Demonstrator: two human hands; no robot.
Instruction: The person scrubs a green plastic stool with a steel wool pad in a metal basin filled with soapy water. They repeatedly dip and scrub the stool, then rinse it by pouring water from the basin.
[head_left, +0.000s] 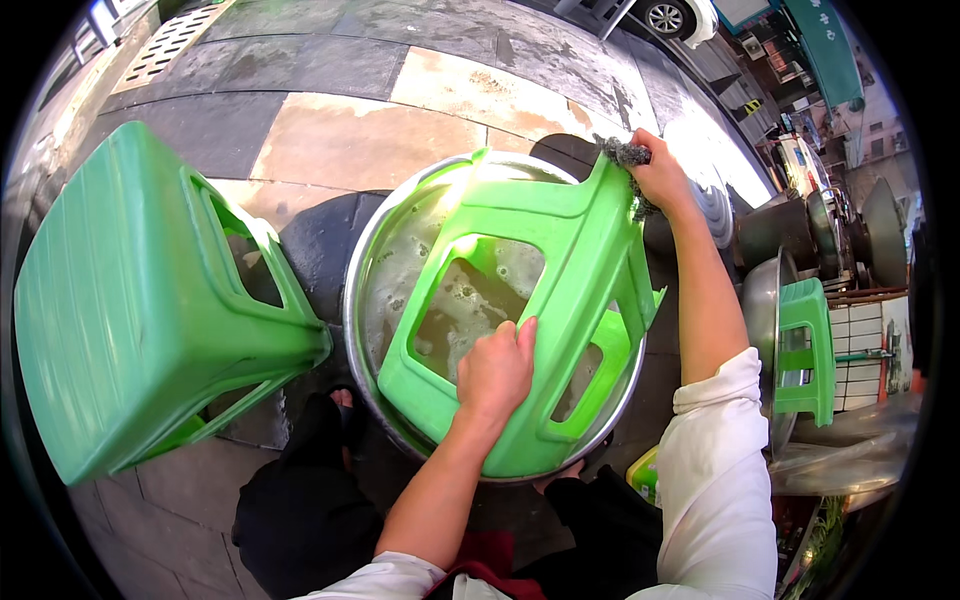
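Observation:
A green plastic stool (555, 292) lies on its side across a wide metal basin (354, 330) of murky, sudsy water (390, 277). My left hand (496, 366) grips the stool's side by the edge of its large opening, thumb up along the frame. At a leg end on the far right, my right hand (660, 176) holds a dark grey scouring pad (624, 151) against the plastic. Part of the pad hangs below my fingers. The stool's lower side rests in or over the basin, and the water hides how deep it sits.
Left of the basin stands a stack-type green plastic stool (97, 300). On the right are another green stool (806, 352), a metal bowl (763, 300) and a dark pot (776, 232). A yellow-green container (643, 476) is near my right leg. A white car (679, 19) is parked beyond the paving.

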